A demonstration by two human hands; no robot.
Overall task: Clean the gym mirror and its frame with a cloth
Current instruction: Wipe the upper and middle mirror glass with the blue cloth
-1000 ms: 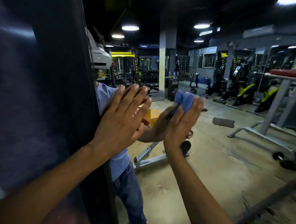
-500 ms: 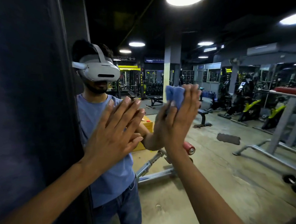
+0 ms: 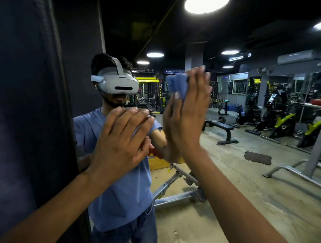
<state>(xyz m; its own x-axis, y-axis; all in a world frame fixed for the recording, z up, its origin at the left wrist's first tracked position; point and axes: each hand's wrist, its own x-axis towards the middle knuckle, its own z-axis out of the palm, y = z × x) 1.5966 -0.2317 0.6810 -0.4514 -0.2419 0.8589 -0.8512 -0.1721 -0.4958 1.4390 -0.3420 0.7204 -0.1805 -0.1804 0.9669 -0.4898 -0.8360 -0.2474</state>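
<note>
The gym mirror point(image 3: 235, 187) fills the middle and right of the head view. Its dark frame point(image 3: 65, 118) runs down the left side. My left hand point(image 3: 122, 143) lies flat on the glass near the frame, fingers straight and spread. To its right and higher up, my right hand point(image 3: 189, 118) presses a blue cloth point(image 3: 175, 83) against the glass with straight fingers. The thumb rests on the cloth. Most of the cloth is hidden behind the palm; a bunched part shows above the thumb.
A dark wall panel point(image 3: 20, 98) stands left of the frame. The mirror reflects a person in a white headset point(image 3: 119, 83) and blue shirt, a weight bench point(image 3: 219, 127), exercise bikes point(image 3: 283, 123), a grey machine frame point(image 3: 315, 154) and ceiling lights.
My right hand has slid the cloth upward on the glass and its fingers have straightened. The view has tilted up and right. My left hand stays flat near the frame.
</note>
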